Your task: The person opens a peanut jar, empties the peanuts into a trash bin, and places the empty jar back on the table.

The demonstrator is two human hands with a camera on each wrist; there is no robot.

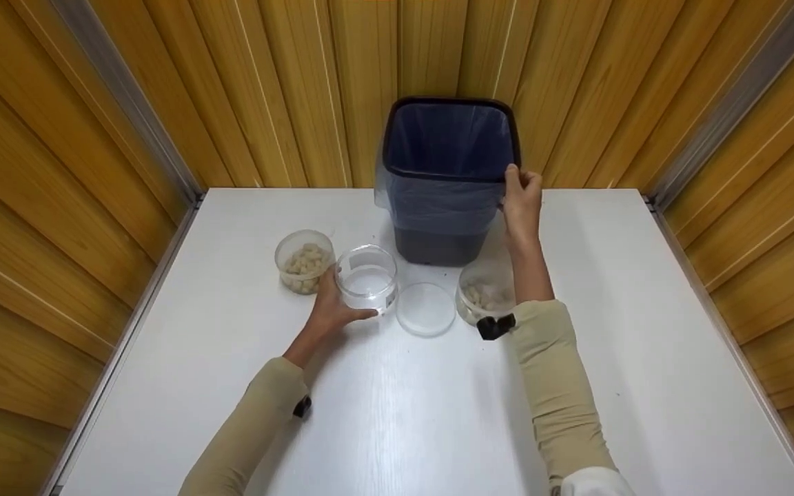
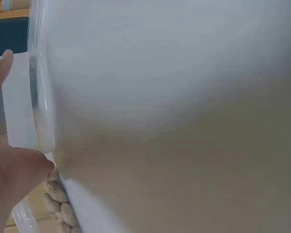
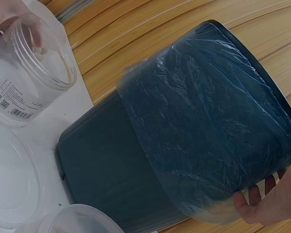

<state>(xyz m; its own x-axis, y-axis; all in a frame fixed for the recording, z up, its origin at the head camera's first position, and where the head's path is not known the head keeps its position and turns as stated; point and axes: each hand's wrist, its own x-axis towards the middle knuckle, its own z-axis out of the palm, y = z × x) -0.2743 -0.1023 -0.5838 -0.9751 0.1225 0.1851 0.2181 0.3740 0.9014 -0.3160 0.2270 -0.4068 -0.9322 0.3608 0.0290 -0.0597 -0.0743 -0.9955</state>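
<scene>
On the white table (image 1: 383, 420), a clear lid (image 1: 426, 310) is laid flat, with a right-hand peanut tub (image 1: 481, 295) just beside it. A clear jar (image 1: 368, 279) is gripped by the left hand (image 1: 333, 304), near a left-hand peanut tub (image 1: 304, 263). Farther off, the lined bin (image 1: 442, 238) is pinched at its near right rim by the right hand (image 1: 523, 207).

Dark square plastic bin (image 1: 438, 246) at the back of white rectangular tabletop (image 1: 404, 427), translucent plastic liner (image 1: 438, 207) in it and over its rim, brown slatted wall (image 1: 362, 76) behind. Before the bin, left to right: translucent round plastic tub (image 1: 288, 242) with beige peanuts (image 1: 307, 260) in it, clear cylindrical plastic jar (image 1: 368, 279), clear round plastic lid (image 1: 426, 310), second translucent round plastic tub (image 1: 467, 310) with pale pieces (image 1: 483, 295) inside.
</scene>
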